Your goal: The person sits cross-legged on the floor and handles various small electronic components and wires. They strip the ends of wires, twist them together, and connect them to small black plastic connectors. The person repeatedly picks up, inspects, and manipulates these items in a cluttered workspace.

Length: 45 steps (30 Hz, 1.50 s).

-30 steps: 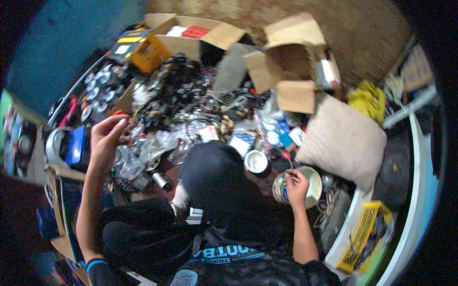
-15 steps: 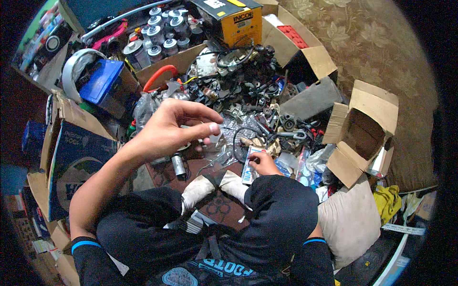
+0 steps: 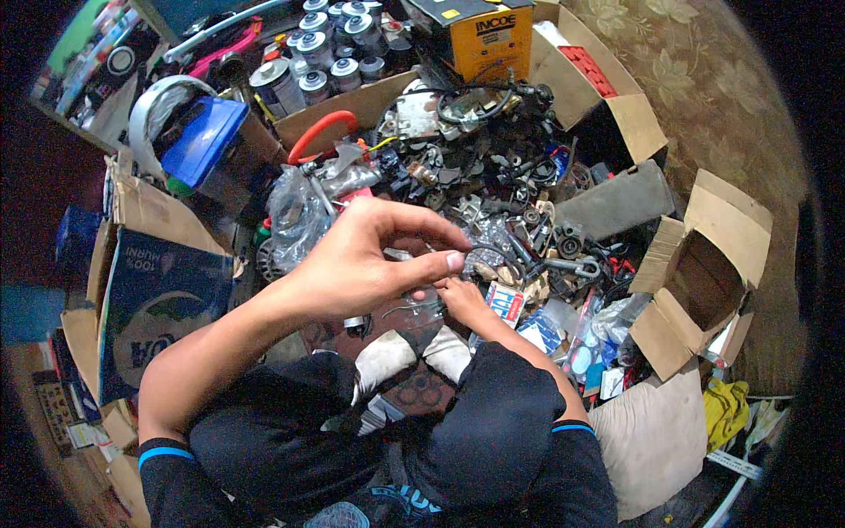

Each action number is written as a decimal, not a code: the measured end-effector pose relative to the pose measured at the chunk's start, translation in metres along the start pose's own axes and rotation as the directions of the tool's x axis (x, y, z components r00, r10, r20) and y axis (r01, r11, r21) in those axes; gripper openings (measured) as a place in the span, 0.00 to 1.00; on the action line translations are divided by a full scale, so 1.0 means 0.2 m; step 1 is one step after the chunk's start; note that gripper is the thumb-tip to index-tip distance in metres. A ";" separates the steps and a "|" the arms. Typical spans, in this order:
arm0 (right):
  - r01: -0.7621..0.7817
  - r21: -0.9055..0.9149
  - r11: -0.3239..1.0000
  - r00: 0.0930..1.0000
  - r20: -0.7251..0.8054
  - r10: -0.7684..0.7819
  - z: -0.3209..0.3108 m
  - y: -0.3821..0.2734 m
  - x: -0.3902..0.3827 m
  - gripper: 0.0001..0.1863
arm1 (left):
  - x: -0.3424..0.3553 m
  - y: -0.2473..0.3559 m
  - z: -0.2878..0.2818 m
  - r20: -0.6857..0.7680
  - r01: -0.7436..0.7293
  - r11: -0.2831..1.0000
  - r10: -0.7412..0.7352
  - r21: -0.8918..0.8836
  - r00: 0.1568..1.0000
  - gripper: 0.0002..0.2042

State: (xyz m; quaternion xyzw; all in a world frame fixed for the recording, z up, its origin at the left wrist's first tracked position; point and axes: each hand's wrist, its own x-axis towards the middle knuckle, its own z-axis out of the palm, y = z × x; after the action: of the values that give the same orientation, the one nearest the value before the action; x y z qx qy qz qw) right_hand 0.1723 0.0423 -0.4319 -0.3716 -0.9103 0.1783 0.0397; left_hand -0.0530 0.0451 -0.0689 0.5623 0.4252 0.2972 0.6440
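My left hand [image 3: 374, 255] is raised over the middle of the pile. Its thumb and forefinger curve toward each other with their tips close; anything between them is too small to make out. Just beyond and below that thumb, my right hand [image 3: 464, 301] has its fingers drawn together, partly covered by the left hand. What they grip is hidden. Clear plastic [image 3: 422, 312] lies beside the right fingers. A small white, red and blue box [image 3: 504, 302] is to the right of the right hand. A black cable loop [image 3: 500, 257] lies behind both hands.
Metal parts [image 3: 493, 167] are heaped ahead, with a grey flat block [image 3: 616, 201] at their right. An open cardboard box [image 3: 704, 264] stands right, a blue printed carton [image 3: 167, 308] left. Spray cans [image 3: 317, 48] and a yellow-black box [image 3: 488, 44] stand at the back.
My right hand has left the small box and moved left and up, beside my left hand. The left hand stays raised in a similar pose. The view has shifted.
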 end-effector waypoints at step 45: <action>0.410 0.903 0.130 0.827 -0.428 0.364 -1.99 -0.70 -0.26 0.08 | -0.02 0.23 0.36 -0.119 -0.571 0.545 0.779 0.614 0.615 0.05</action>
State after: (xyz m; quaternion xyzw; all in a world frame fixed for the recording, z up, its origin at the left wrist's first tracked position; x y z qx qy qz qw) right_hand 0.1987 0.0308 -0.0080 -0.2680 -0.5069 0.6140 0.5424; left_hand 0.0128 0.0162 -0.0216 0.7657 0.3474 0.5023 0.2018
